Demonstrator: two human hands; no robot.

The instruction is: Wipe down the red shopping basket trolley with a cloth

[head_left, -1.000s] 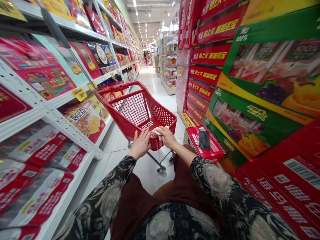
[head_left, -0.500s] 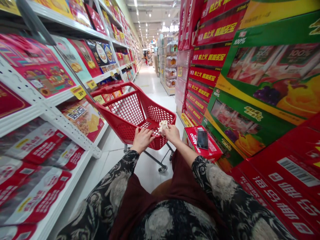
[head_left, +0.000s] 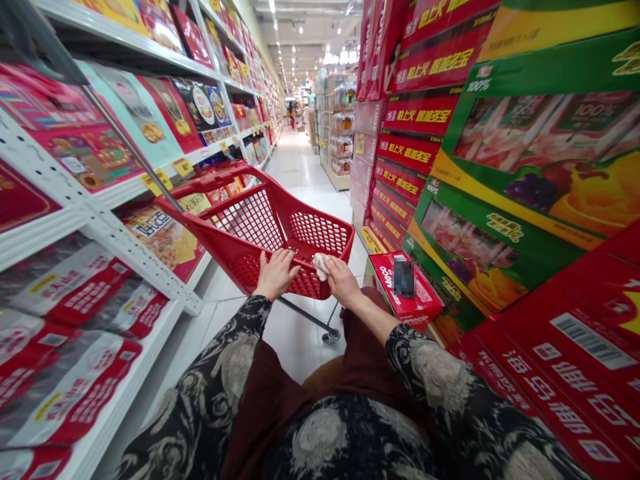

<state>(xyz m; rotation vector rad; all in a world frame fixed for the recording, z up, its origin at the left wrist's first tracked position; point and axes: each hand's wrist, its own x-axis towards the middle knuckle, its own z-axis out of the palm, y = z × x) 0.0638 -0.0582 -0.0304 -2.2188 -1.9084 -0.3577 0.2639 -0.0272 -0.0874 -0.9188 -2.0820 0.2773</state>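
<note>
A red plastic shopping cart stands tilted in the aisle in front of me. My left hand rests on its near rim with the fingers wrapped over the edge. Beside it, my right hand is closed on a small crumpled white cloth and presses it against the same rim. Both arms wear dark patterned sleeves. The cart's basket looks empty.
White shelves packed with red snack boxes run along the left. Stacked red and green drink cartons form a wall on the right, with one red carton jutting out by my right wrist. The tiled aisle stretches ahead.
The cloth in my right hand went up off the rim and came back down onto it, a little further right. The cart has tilted and swung slightly to the left.
</note>
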